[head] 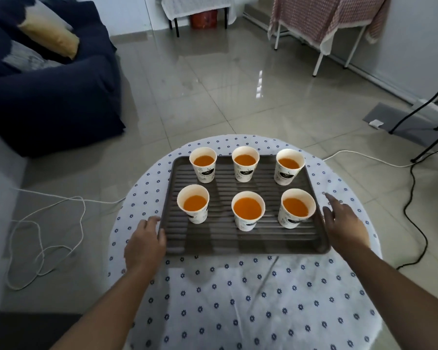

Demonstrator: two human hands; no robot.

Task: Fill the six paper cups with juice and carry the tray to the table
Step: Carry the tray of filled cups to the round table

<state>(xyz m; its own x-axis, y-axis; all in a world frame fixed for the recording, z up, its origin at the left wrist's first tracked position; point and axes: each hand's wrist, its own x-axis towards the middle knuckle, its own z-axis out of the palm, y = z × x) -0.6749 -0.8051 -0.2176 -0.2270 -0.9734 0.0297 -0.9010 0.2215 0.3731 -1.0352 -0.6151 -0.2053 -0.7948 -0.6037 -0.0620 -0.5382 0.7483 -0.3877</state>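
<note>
A dark ribbed tray [220, 242] rests on a round table [238, 299] covered with a white flower-print cloth. Several white paper cups [247, 210] stand on the tray in two rows, each holding orange juice. My left hand [143, 245] lies at the tray's left edge, its fingers touching the rim. My right hand [344, 227] hovers at the tray's right edge with fingers spread, the index finger stretched forward over the cloth. Neither hand holds anything that I can see.
A dark blue sofa [51, 79] with a yellow cushion [49, 34] stands to the left. White cable [48, 223] loops over the tiled floor on the left; a black cable [415, 198] runs on the right. Two cloth-covered tables [326, 18] stand at the far wall.
</note>
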